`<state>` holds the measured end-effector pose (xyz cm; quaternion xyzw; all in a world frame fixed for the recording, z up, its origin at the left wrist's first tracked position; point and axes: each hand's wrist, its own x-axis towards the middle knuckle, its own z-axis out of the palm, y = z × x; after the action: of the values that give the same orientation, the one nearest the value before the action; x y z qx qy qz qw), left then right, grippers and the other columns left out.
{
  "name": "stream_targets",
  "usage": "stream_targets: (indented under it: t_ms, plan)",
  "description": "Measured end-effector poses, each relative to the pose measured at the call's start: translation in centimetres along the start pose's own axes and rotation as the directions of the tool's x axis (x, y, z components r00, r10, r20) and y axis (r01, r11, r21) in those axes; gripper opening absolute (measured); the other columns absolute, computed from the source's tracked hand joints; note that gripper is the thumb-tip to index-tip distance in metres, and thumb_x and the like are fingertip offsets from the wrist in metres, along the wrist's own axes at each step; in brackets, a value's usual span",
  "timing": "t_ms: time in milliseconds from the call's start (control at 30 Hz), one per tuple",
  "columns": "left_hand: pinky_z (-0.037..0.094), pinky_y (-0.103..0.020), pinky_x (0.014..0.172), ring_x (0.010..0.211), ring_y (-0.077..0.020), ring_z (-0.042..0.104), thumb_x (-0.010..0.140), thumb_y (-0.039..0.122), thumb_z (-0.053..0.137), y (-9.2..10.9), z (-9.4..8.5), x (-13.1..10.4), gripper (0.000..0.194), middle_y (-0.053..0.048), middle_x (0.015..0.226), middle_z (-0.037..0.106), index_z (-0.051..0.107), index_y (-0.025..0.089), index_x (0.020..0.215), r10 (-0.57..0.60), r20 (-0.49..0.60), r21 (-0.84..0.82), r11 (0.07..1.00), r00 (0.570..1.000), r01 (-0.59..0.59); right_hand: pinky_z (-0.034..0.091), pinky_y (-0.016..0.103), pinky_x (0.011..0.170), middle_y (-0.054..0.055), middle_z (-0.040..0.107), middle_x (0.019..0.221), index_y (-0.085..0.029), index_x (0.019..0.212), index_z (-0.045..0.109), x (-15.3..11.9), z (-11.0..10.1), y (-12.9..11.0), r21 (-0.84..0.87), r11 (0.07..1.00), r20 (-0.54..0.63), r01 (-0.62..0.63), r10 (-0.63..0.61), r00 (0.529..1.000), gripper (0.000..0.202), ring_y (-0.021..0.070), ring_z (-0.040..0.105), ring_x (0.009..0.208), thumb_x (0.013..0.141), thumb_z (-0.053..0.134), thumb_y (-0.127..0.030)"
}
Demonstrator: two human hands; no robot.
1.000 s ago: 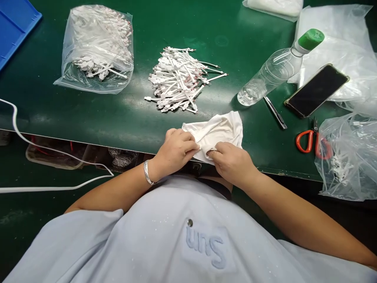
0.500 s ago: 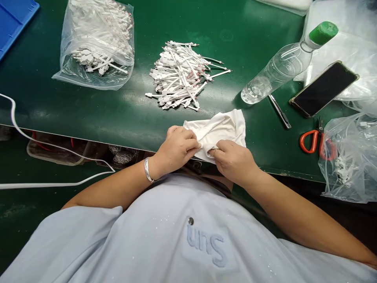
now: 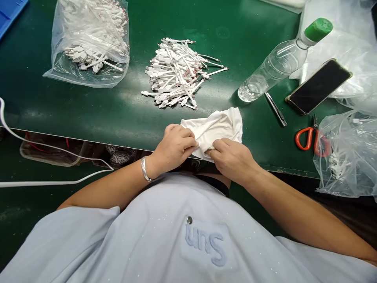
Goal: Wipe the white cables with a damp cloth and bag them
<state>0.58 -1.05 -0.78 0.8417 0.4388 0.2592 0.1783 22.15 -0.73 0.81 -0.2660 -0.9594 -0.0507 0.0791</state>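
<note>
Head view, zip bag (image 3: pixel 88 23): clear, stuffed with short white cables (image 3: pixel 84 57), lying on the green desk (image 3: pixel 97 106).
Bottle (image 3: pixel 277 63): transparent, green-capped; contents hard to tell.
Crumpled plastic bag (image 3: pixel 353 157): small white pieces inside, near the scissors (image 3: pixel 306 138).
White cloth (image 3: pixel 220 125): at the desk's near edge, between the hands, closer than the cable pile (image 3: pixel 176 74).
Left hand (image 3: pixel 176 147): pinching the cloth's left part.
Right hand (image 3: pixel 234 159): pinching a fold at its near edge.
Shirt lettering (image 3: pixel 206 243): "Sun", upside down.
</note>
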Motion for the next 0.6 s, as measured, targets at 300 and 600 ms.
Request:
stream_targets:
  t_ms: [300,600]
  plan:
    - [0.031,-0.037,0.089,0.081,-0.014,0.051,0.091,0.025,0.053,0.0,0.0,0.0,0.016,0.0,0.084,0.065,0.066,0.021,0.083,-0.014,0.025,0.001,1.0,1.0,0.014,0.019,0.031,0.056,0.005,0.046,0.063,-0.017,0.062,0.06,-0.2,0.1,-0.2,-0.073,0.997,-0.061,0.032,-0.036,0.997,0.027,0.018,0.029,0.063,0.081,0.046,-0.004]
    - [0.03,-0.037,0.09,0.081,-0.0143,0.051,0.091,0.024,0.053,-0.1,-0.2,0.0,0.016,0.0,0.083,0.064,0.066,0.021,0.083,-0.018,0.037,-0.015,1.0,0.999,0.019,0.027,0.026,0.056,0.002,0.049,0.065,-0.018,0.078,0.067,-3.7,-2.0,0.7,-0.067,0.961,-0.137,-0.269,0.258,0.956,0.027,0.0144,0.039,0.063,0.077,0.046,-0.001]
